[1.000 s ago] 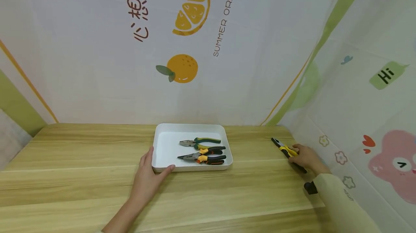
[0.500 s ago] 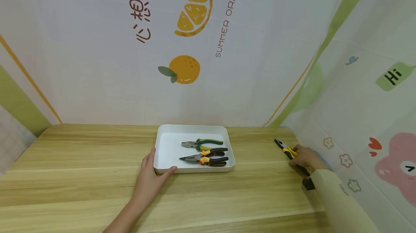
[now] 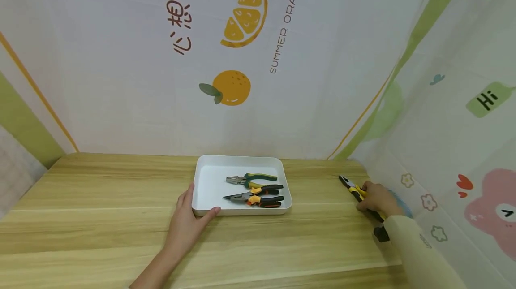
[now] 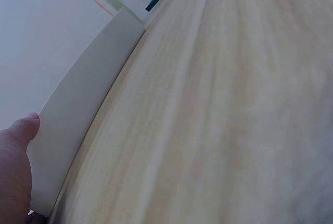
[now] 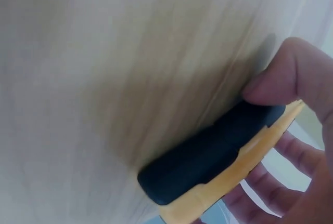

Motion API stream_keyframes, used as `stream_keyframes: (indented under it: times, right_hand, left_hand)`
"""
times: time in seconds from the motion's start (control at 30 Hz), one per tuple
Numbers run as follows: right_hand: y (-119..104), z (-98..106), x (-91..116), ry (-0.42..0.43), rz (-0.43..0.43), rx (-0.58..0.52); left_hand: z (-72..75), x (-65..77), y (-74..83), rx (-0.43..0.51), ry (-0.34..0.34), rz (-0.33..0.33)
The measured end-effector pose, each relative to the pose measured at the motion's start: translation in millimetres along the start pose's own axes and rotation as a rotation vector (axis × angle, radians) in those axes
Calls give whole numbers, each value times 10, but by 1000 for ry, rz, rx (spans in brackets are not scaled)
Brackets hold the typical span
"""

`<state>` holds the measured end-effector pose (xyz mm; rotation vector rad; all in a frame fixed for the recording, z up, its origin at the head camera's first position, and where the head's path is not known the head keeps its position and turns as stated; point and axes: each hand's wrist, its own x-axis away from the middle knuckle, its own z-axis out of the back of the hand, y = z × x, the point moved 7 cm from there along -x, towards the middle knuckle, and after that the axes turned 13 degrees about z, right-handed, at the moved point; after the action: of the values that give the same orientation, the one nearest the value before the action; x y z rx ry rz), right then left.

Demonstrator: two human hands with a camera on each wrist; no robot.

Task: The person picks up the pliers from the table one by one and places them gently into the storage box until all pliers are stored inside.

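A white tray (image 3: 213, 212) sits at the middle back of the table. My left hand (image 3: 186, 222) holds its front left corner, fingers along the left side; in the left wrist view the thumb (image 4: 25, 129) presses the front wall near the rim. Inside lie green-and-yellow pliers (image 3: 258, 176) and, nearer the front, orange-and-black pliers (image 3: 268, 199), one with long pointed jaws. Far to the right, my right hand (image 3: 379, 198) grips yellow-and-black pliers (image 3: 350, 186) by the handles. Their jaws point to the back left. The right wrist view shows thumb and fingers on either side of the handles (image 5: 208, 151).
The wooden table (image 3: 282, 248) ends at a white printed cloth (image 3: 133, 114) behind it and another on the right, close beside my right hand. A small black object (image 3: 380, 234) shows at the right wrist. Part of something blue (image 3: 403, 204) appears behind that hand.
My right hand has shifted slightly over the handles of the yellow-and-black pliers, which stay low at the table. The left hand keeps its place on the tray; the head view has swung slightly.
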<state>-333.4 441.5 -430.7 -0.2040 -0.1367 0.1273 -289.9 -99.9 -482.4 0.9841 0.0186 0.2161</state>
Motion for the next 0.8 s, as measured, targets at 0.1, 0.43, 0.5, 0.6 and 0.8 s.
stream_keyframes:
  times: [0.1, 0.43, 0.5, 0.6, 0.8]
  right_hand:
    - [-24, -8, 15, 28, 15, 16]
    - [-172, -14, 38, 91, 41, 69]
    - [-240, -1, 39, 115, 54, 71]
    - [-410, 56, 48, 168, 97, 72]
    - [-908, 224, 25, 263, 207, 45]
  left_hand:
    - [3, 1, -3, -1, 2, 1]
    - [7, 1, 17, -15, -7, 3]
    - [7, 1, 18, -17, -6, 3]
    - [5, 1, 17, -20, -3, 3]
    - [7, 1, 10, -17, 3, 0]
